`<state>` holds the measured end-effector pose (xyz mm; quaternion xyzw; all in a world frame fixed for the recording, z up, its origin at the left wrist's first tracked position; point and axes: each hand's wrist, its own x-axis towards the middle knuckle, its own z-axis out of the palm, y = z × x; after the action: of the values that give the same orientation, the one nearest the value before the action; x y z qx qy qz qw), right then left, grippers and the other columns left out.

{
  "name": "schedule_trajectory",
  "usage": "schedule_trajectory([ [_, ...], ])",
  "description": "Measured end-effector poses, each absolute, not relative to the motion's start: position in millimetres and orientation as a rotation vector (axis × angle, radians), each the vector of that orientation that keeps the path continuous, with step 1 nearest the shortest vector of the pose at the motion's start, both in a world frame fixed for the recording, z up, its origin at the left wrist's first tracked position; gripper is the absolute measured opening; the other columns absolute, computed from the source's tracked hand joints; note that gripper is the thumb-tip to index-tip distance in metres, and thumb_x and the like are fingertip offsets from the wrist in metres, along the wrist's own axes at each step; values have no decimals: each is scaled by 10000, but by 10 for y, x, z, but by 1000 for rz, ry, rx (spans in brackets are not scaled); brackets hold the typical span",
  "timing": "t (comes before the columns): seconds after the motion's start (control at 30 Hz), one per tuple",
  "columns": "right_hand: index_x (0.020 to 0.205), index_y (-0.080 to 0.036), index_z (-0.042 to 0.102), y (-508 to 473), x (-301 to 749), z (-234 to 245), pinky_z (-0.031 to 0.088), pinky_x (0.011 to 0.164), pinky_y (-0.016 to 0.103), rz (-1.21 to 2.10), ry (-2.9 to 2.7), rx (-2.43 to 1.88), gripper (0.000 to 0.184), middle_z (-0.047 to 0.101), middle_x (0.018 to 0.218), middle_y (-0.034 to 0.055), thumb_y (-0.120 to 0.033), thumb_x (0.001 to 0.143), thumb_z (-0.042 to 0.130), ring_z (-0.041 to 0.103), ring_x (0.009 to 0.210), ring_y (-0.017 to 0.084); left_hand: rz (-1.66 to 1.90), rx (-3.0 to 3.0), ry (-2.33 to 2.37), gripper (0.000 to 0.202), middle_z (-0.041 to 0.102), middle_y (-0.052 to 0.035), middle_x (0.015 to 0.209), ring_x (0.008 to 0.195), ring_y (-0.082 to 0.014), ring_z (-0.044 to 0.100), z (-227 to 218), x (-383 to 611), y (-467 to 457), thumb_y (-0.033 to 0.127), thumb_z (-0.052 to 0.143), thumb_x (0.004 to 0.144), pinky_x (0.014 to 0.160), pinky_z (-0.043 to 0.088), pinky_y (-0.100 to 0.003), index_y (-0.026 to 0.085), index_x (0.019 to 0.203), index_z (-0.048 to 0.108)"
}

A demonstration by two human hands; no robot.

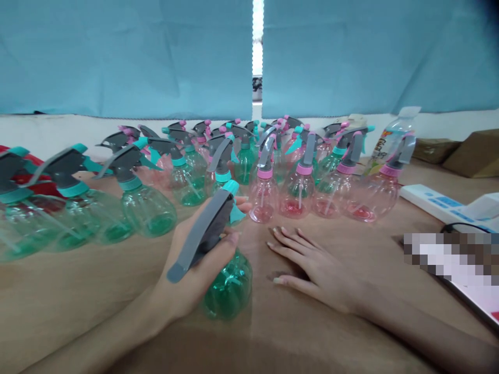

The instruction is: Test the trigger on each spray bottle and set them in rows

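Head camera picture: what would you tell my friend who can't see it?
A left hand grips a green spray bottle, and the right hand lies flat on the brown table beside it. Behind them stand many more green and pink spray bottles, before a blue curtain.

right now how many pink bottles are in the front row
4: pink bottles side by side beyond the right hand. More pink ones crowd behind, partly hidden, so the total is higher.
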<state>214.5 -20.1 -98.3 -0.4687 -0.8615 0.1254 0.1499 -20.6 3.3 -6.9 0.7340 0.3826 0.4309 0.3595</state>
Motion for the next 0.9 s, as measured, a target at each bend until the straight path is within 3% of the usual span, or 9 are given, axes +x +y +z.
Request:
schedule_trajectory([
  [0.23,1456,-255,353,-210,2152,-1018,184,1158,527,363,-2450,-1328,640,255,1549,36,-589,918,447,202,1426,271,1085,1945,947,460,622,27,1225,788,-143,590,-105,-255,47,192,563,824,751,498,-287,323,1265,550],
  [0.9,1460,-239,341,-206,2157,-1010,174,1166,506,371,-2470,-1363,661,238,1552,32,-611,918,418,185,1433,250,1054,1987,971,413,613,-20,1203,803,-140,589,-46,-242,47,168,542,820,748,476,-272,231,1227,555],
])
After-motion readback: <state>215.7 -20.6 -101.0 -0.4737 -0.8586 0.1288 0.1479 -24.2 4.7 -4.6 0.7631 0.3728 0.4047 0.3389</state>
